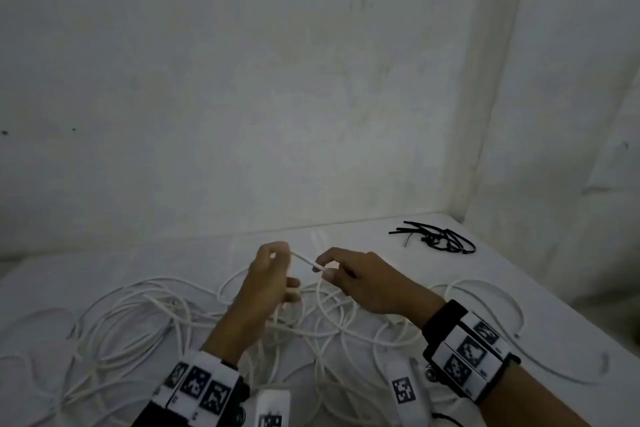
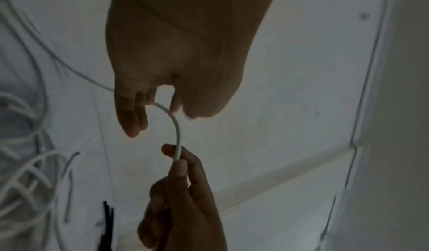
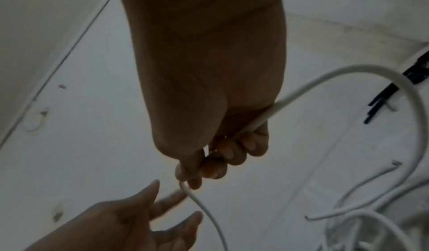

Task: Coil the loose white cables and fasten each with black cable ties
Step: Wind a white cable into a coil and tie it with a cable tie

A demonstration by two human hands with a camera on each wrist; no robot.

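A short stretch of white cable (image 1: 304, 259) runs taut between my two hands, raised above the table. My left hand (image 1: 280, 251) pinches one end of that stretch between thumb and forefinger, its other fingers loosely extended. My right hand (image 1: 323, 269) grips the cable with curled fingers (image 3: 232, 152); the cable (image 3: 325, 73) leaves the palm and arcs down to the right. In the left wrist view the cable (image 2: 177, 132) bows from my left fingers (image 2: 132, 119) to my right hand (image 2: 176, 156). Several black cable ties (image 1: 436, 239) lie at the far right.
A large tangle of loose white cables (image 1: 156, 315) covers the white table (image 1: 519, 270) beneath and to the left of my hands. A white wall stands close behind, with a corner at the right. The table's right edge runs diagonally past the ties.
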